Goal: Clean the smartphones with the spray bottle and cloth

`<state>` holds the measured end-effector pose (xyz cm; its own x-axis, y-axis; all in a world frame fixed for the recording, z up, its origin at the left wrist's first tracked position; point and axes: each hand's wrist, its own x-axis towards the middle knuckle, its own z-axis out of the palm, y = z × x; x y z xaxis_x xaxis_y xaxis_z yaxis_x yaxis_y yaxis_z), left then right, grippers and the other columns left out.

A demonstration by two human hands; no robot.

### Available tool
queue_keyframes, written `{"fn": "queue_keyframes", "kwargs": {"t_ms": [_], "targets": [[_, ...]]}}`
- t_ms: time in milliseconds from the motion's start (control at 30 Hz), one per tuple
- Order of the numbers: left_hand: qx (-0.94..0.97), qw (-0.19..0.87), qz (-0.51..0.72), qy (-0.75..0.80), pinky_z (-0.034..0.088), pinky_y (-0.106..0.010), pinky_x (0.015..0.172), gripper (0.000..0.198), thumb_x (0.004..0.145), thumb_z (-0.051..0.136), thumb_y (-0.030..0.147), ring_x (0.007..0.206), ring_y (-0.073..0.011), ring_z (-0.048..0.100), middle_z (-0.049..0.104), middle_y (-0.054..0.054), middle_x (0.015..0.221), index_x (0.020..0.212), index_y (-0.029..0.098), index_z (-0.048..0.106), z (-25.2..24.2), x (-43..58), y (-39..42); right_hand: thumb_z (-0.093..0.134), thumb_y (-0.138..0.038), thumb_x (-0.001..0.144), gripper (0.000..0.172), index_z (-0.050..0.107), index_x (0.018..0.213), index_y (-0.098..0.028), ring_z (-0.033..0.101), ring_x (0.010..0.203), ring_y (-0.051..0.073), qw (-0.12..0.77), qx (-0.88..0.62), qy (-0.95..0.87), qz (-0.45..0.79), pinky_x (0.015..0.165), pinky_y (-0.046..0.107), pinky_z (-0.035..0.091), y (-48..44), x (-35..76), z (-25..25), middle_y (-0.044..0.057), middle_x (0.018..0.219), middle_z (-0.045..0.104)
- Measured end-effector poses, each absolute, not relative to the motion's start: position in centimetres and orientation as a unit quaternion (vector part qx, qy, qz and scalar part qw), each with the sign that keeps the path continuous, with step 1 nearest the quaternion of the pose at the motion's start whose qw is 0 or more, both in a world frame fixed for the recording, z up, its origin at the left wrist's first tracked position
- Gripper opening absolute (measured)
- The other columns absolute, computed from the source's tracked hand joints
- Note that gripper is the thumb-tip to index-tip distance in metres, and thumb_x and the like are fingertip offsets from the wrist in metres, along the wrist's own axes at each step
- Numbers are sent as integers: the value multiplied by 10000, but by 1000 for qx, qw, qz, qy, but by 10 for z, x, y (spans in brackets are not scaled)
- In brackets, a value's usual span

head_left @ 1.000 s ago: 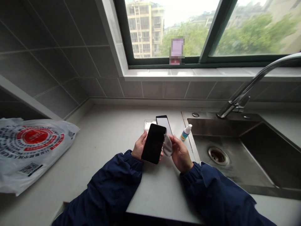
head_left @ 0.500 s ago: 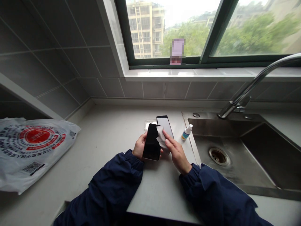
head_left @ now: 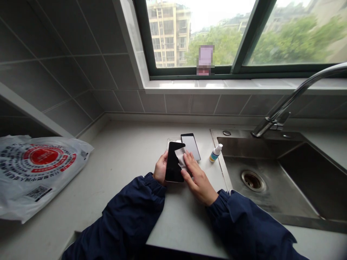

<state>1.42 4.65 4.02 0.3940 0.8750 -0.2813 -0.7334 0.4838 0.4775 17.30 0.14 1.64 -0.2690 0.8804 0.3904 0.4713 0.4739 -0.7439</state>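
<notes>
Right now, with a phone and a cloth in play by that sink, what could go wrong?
The dark phone might slip: the left hand grips its side while the right hand holds a cloth against its screen. If dropped, it could strike the pale-screened phone lying just behind. The spray bottle sits near the edge of the sink, so a stray knock might topple it in.

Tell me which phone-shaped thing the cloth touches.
The black phone in the left hand, partly under the cloth; the pale-faced, black-rimmed one lies beyond it.
</notes>
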Motion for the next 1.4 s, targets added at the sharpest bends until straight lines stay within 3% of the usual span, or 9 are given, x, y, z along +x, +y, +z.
{"fn": "queue_keyframes", "kwargs": {"t_ms": [233,367,500,700,900,1100,1400], "targets": [[129,808,512,261,481,-453,1018,572,985,360,380,1064,-316,690,718,-195,1137,1402,16,504,38,15,48,465,-266,1003,573,315,1556,-247,157,1518,334,322,-412,-840,144,1171,678,185,-4,171,28,106,1590,337],[141,799,507,292,548,-449,892,550,972,366,428,893,-302,729,739,-189,1014,1305,46,580,36,11,47,515,-259,978,509,450,1481,-221,252,1498,320,289,-348,-884,117,1206,645,123,-10,167,38,102,1537,440],[150,801,502,289,570,-486,789,612,966,312,555,829,-303,725,727,-171,1032,1324,122,556,39,4,48,533,-236,967,444,531,1411,-223,339,1467,287,299,-287,-902,121,1229,591,145,-15,164,42,90,1482,520],[145,804,496,295,546,-545,797,777,946,215,662,870,-350,707,697,-226,1093,1362,78,514,46,1,49,429,-65,982,571,383,1509,-280,493,1375,199,374,-263,-883,109,1230,533,218,-14,164,31,49,1332,659],[137,820,473,293,525,-548,863,824,944,172,667,934,-375,698,703,-235,1070,1352,48,533,48,6,47,447,-71,983,525,450,1467,-276,499,1370,200,378,-291,-876,66,1207,508,278,-8,168,26,61,1400,603],[161,806,481,305,524,-490,921,755,973,234,617,961,-342,706,728,-207,1000,1328,39,564,48,15,41,477,-112,993,465,496,1430,-271,469,1393,227,378,-308,-872,45,1195,525,288,-4,170,23,76,1427,575],[161,828,482,236,497,-501,994,618,1012,254,465,1098,-338,669,682,-218,1193,1373,43,525,47,15,38,515,-87,976,473,503,1426,-234,465,1397,237,397,-338,-853,5,1203,524,287,-4,174,27,87,1436,566]]}}
